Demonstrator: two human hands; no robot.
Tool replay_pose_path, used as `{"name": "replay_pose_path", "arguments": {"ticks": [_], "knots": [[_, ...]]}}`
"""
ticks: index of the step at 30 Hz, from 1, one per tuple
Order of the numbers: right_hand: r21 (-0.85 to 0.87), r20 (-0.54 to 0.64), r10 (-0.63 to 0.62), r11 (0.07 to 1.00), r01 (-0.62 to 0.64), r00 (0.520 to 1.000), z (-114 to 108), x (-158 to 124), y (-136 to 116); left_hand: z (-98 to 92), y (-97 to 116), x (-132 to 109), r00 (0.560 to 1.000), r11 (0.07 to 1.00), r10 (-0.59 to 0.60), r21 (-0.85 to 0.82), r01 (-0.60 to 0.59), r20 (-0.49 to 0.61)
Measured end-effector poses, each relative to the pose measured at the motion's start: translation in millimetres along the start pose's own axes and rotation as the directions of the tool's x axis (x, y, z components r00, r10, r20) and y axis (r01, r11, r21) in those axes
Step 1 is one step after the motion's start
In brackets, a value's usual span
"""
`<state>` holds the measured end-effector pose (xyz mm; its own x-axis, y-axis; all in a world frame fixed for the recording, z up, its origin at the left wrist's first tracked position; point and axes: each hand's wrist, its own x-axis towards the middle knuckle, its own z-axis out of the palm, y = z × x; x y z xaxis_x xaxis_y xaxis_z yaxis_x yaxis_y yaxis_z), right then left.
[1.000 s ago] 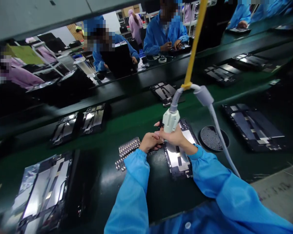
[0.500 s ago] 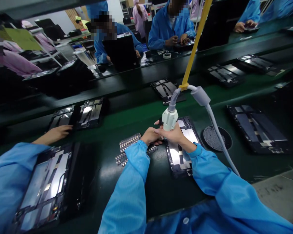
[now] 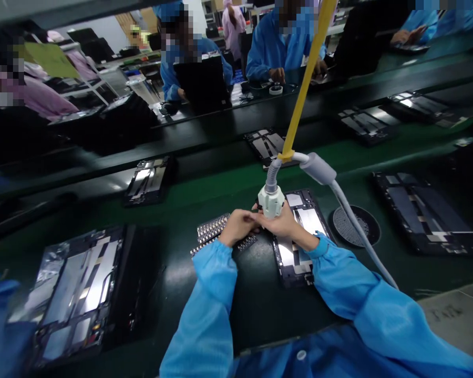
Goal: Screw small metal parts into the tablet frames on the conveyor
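Observation:
My right hand [image 3: 281, 221] is closed around a pale green hand tool [image 3: 271, 202] that hangs upright from a yellow strap and has a grey cable. My left hand [image 3: 238, 226] meets it just below the tool, fingers bent; what they pinch is hidden. Under my right wrist lies an opened tablet [image 3: 287, 252], its silvery inner side up. Small circuit boards [image 3: 213, 227] in rows lie on the bench beside and partly behind my left hand.
A round perforated disc [image 3: 352, 226] is set in the bench at right, with the cable [image 3: 349, 210] crossing it. Opened tablets lie to the right [image 3: 425, 215] and on a stack at left [image 3: 82, 289]. A co-worker's blue sleeve [image 3: 0, 320] is at the left edge.
The tool has dropped slightly, staying in my right hand. At left, the co-worker's hand has drawn back from the belt, and one tablet there is gone. Clear film now shows beside the left stack.

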<state>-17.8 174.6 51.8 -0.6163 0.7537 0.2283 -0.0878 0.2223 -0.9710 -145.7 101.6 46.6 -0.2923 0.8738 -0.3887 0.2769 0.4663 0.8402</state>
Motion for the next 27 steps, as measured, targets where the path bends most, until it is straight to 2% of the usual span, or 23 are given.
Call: {"name": "replay_pose_path", "arguments": {"ticks": [3,6,8,10,13,16,19,22,24,27], "knots": [[0.005,-0.049,-0.004,1.0,0.004,0.999,2.7,-2.0,1.6,-13.1,-21.4,-43.5,0.985,0.993,0.028,0.119,-0.007,-0.171],[0.066,-0.075,0.025,0.998,-0.02,0.997,6.6,-1.9,-0.8,-7.8,-45.3,-78.7,0.931,0.967,0.055,0.251,0.04,-0.361],[0.147,-0.046,0.047,0.988,-0.04,0.998,5.4,-1.6,-8.9,4.1,-57.5,-87.7,0.88,0.936,0.112,0.347,0.063,-0.462],[0.22,0.002,0.03,0.975,-0.03,1.0,-4.5,-2.5,-24.2,15.3,-65.1,-86.1,0.848,0.901,0.183,0.43,0.057,-0.497],[0.225,-0.015,-0.037,0.973,0.04,0.999,-41.1,-9.6,-53.2,20.4,-68.9,-75.3,0.857,0.895,0.234,0.445,-0.007,-0.458],[0.17,-0.115,-0.065,0.982,0.084,0.991,-95.1,-26.4,-69.9,13.0,-66.9,-65.2,0.904,0.942,0.139,0.335,0.005,-0.404],[0.158,-0.243,-0.034,0.985,0.074,0.969,-144.4,-49.6,-61.6,3.2,-61.0,-58.4,0.958,0.99,-0.025,0.125,0.063,-0.286],[0.16,-0.354,0.022,0.986,0.037,0.935,-171.8,-68.6,-38.6,-4.2,-53.0,-53.2,0.985,0.992,-0.123,-0.004,0.123,-0.12],[0.147,-0.414,0.058,0.989,0.004,0.908,-177.8,-75.4,-24.8,-7.0,-48.7,-49.7,0.993,0.989,-0.112,0.092,0.115,-0.045],[0.147,-0.452,0.12,0.987,-0.06,0.884,-177.9,-78.6,-12.7,-7.0,-46.2,-46.6,0.992,0.933,0.1,0.355,-0.064,-0.082]]}}
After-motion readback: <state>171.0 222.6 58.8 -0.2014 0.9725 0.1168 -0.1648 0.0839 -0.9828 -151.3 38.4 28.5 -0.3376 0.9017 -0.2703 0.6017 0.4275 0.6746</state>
